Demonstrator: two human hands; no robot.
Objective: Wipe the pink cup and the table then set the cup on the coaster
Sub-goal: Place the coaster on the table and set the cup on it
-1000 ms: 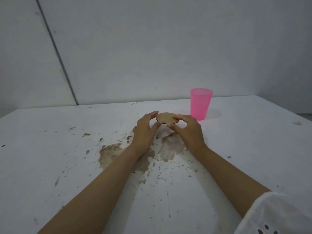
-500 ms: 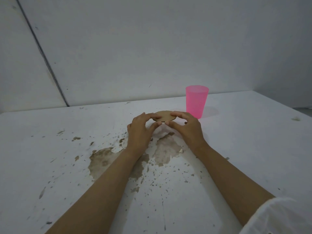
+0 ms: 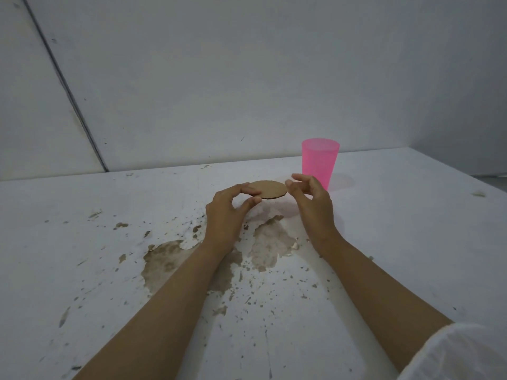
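A round brown cardboard coaster (image 3: 270, 189) hangs just above the white table (image 3: 411, 242), casting a shadow below it. My left hand (image 3: 227, 212) pinches its left edge between thumb and fingers. My right hand (image 3: 312, 204) sits at the coaster's right edge. Its thumb tip is against the rim and its fingers are loosely curled above, not closed on the coaster. The pink plastic cup (image 3: 319, 163) stands upright just behind my right hand, apart from it.
A large brown stain (image 3: 175, 259) and many dark specks cover the table's middle, under and between my forearms. White walls close off the far side. The table's right edge (image 3: 466, 171) runs off at the far right.
The coaster has risen a little off the table. My right hand has loosened its pinch on the coaster's right edge, while my left hand keeps its hold.
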